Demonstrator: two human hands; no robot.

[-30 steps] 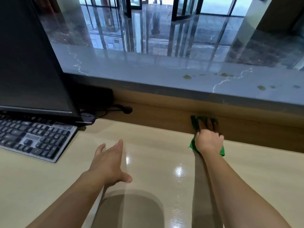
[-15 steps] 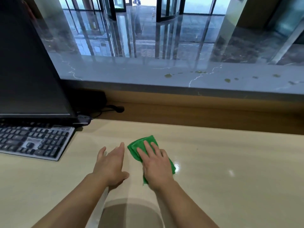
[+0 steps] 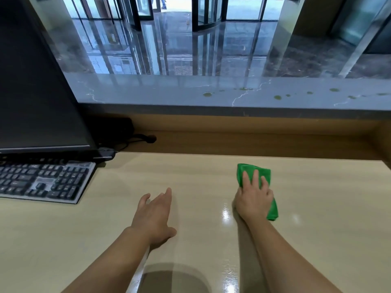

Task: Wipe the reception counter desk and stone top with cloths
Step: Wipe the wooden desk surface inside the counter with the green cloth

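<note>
The right hand (image 3: 254, 199) lies flat on a green cloth (image 3: 262, 171), fingers straight and a little spread, pressing it down on the pale wooden counter (image 3: 328, 208). The thumb is hidden, so I can't tell if it tucks round the edge. The cloth is bunched in loose folds. It sits right of the middle of the counter, with one end showing beyond the fingertips and the other poking out by the wrist on the right.

The left hand (image 3: 154, 212) is well apart from it, to the left and a bit nearer. It is wide and relaxed, palm down with the fingers together and pointing away, and it holds nothing. It is low over the counter. I can't say for sure that the palm touches.

The counter shines with ceiling light between the two hands. Far left on it stands a dark monitor (image 3: 31, 92), with a keyboard (image 3: 42, 182) just in front and black cables (image 3: 146, 138) trailing behind the screen. A brown wooden panel (image 3: 254, 142) rises along the far edge. Above the panel runs the grey stone top (image 3: 158, 92), veined in white. Small greenish spots (image 3: 207, 94) dot its right half.
</note>
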